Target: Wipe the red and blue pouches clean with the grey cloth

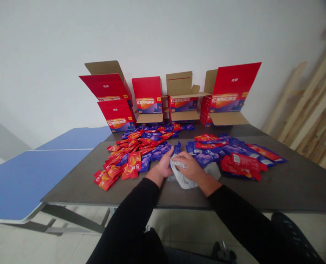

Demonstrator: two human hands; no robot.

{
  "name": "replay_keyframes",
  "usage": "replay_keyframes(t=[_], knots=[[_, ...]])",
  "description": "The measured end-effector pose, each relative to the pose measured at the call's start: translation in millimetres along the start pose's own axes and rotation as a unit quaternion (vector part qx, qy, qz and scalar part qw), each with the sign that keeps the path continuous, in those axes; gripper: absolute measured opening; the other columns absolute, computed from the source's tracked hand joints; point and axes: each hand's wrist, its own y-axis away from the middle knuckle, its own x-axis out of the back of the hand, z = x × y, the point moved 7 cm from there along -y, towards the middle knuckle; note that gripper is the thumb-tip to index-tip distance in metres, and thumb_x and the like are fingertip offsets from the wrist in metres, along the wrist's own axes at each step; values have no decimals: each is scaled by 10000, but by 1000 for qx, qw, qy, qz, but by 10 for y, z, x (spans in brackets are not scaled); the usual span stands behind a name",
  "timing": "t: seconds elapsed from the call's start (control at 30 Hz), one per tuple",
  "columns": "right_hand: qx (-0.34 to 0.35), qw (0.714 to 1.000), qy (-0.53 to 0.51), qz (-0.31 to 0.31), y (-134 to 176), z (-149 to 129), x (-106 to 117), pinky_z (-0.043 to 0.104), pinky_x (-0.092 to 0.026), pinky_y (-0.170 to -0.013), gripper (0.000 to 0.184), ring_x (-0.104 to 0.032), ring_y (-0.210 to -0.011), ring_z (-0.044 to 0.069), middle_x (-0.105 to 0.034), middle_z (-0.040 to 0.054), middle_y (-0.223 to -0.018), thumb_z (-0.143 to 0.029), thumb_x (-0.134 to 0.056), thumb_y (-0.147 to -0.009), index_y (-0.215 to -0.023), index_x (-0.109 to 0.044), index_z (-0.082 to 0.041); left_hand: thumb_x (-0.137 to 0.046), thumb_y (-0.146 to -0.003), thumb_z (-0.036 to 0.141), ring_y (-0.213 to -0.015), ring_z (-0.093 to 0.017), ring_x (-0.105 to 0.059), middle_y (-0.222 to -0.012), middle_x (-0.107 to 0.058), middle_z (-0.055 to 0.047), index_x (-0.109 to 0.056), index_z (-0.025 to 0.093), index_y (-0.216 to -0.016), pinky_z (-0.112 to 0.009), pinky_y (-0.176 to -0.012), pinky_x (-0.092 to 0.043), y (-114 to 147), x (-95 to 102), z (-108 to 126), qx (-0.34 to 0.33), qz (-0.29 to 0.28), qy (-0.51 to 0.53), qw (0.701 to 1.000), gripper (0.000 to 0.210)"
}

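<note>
Near the middle of the grey table [140, 194], my left hand [165, 163] holds a purple pouch [177, 147] whose upper end sticks out above the fingers. My right hand [189, 165] is closed on a light grey cloth [187, 181] and presses it against the pouch. Part of the cloth hangs down and spreads on the table under my right wrist. Loose red pouches [132, 165] and purple pouches [157, 151] lie heaped to the left of my hands. On the right, more purple pouches [207, 156] and red pouches [244, 164] lie in a flatter pile.
Several open red cartons stand along the back, among them a left carton [118, 115], a middle carton [149, 102] and a right carton [226, 99]. A blue table [41, 172] adjoins on the left. Wooden slats [311, 106] lean at the right.
</note>
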Motion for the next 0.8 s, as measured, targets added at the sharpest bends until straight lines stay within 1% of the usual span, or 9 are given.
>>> replay_keyframes(t=[0.1, 0.17, 0.3, 0.37, 0.43, 0.5, 0.6, 0.7, 0.8], knots=[[-15, 999, 17, 38, -7, 56, 59, 379, -582, -893, 291, -648, -971, 211, -649, 64, -1040, -157, -627, -865, -1098, -762, -266, -534, -970, 558, -811, -244, -739, -863, -755, -119, -705, 113, -989, -353, -836, -557, -4, -16, -24, -2, -10, -25, 1000, 477], [-26, 997, 31, 64, -16, 82, 109, 381, -582, -897, 283, -647, -976, 216, -647, 61, -1031, -168, -620, -861, -1079, -768, -271, -575, -945, 575, -815, -240, -742, -888, -760, -117, -704, 109, -1026, -345, -839, -559, -10, -28, -35, -7, -12, -39, 999, 490], [-66, 990, 57, 115, -33, 149, 215, 398, -581, -903, 255, -648, -963, 229, -647, 59, -1022, -216, -612, -871, -1060, -771, -277, -574, -933, 614, -856, -241, -747, -955, -767, -119, -697, 118, -1105, -347, -852, -563, -22, -54, -58, -21, -16, -69, 997, 539], [-86, 984, 70, 137, -33, 186, 260, 404, -579, -903, 243, -648, -954, 235, -645, 61, -1014, -237, -617, -868, -1053, -770, -271, -583, -937, 594, -879, -240, -748, -982, -768, -121, -693, 127, -1142, -346, -859, -564, -24, -66, -68, -31, -25, -86, 996, 522], [-101, 979, 79, 157, -27, 223, 299, 409, -575, -903, 238, -647, -950, 239, -640, 68, -1008, -254, -612, -868, -1048, -768, -255, -635, -931, 520, -892, -238, -748, -1000, -767, -117, -685, 138, -1184, -338, -861, -565, -21, -77, -67, -46, -38, -104, 993, 461], [-119, 973, 83, 178, -18, 266, 339, 414, -569, -902, 238, -645, -948, 243, -634, 76, -1007, -267, -603, -870, -1042, -765, -237, -717, -893, 394, -886, -231, -749, -1008, -767, -104, -666, 160, -1235, -327, -851, -569, -11, -79, -43, -68, -50, -126, 988, 418], [-150, 962, 90, 209, -4, 331, 406, 431, -553, -925, 242, -636, -966, 249, -627, 81, -1024, -290, -591, -877, -1042, -754, -220, -785, -814, 231, -820, -212, -750, -991, -763, -88, -640, 183, -1279, -304, -793, -585, 12, -39, 9, -87, -44, -157, 983, 489], [-171, 952, 98, 235, -1, 373, 475, 445, -535, -950, 245, -626, -985, 253, -623, 83, -1023, -309, -584, -883, -1034, -745, -203, -767, -806, 172, -727, -197, -740, -971, -754, -92, -632, 172, -1273, -311, -732, -603, 36, 22, 38, -70, -24, -169, 983, 486], [-189, 945, 100, 249, -5, 400, 524, 434, -525, -959, 238, -623, -983, 252, -631, 95, -1016, -302, -578, -886, -1016, -743, -189, -710, -835, 126, -723, -210, -742, -982, -745, -107, -616, 162, -1280, -355, -719, -620, 61, 60, 79, -56, -10, -157, 986, 456]])
